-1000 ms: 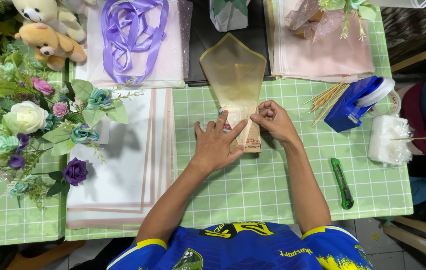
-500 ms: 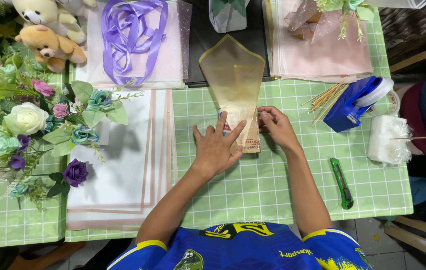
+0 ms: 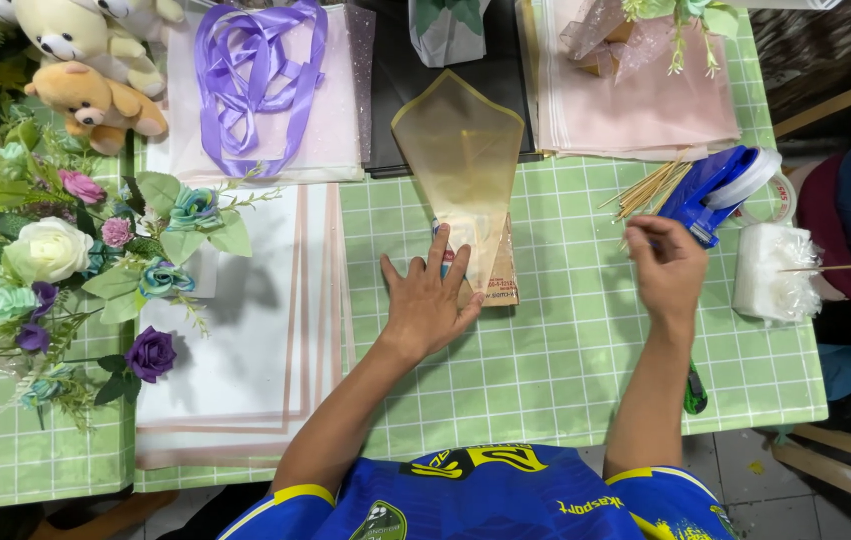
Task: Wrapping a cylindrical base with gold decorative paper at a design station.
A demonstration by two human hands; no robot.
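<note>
Since the earlier frames my right hand [image 3: 668, 268] has left the wrap and swung out to the right; it now hovers near the bundle of thin wooden skewers [image 3: 649, 188] and the blue tape dispenser [image 3: 714, 190]. Its fingers look curled, but I cannot tell whether they pinch anything. My left hand [image 3: 430, 300] has stayed put, spread flat with open fingers, pressing the lower end of the folded tan mesh wrap [image 3: 464, 165] onto the small packet [image 3: 499, 275] beneath it, on the green checked tablecloth [image 3: 546, 370] at the middle of the table.

As I judge it, the main risk is that the folded wrap springs open or slides off the packet, since only one flat palm holds it. If I lean further right, that pressure may ease. The reaching hand could also scatter the skewers or knock the dispenser.

Further out lie white sheets with pink borders [image 3: 246, 330], artificial flowers [image 3: 56, 250], a purple ribbon [image 3: 256, 75] and pink wrapping sheets [image 3: 646, 100].

My palm covers most of the packet, so I cannot make out what it is. A green tool [image 3: 696, 392] is half hidden behind my right forearm.
</note>
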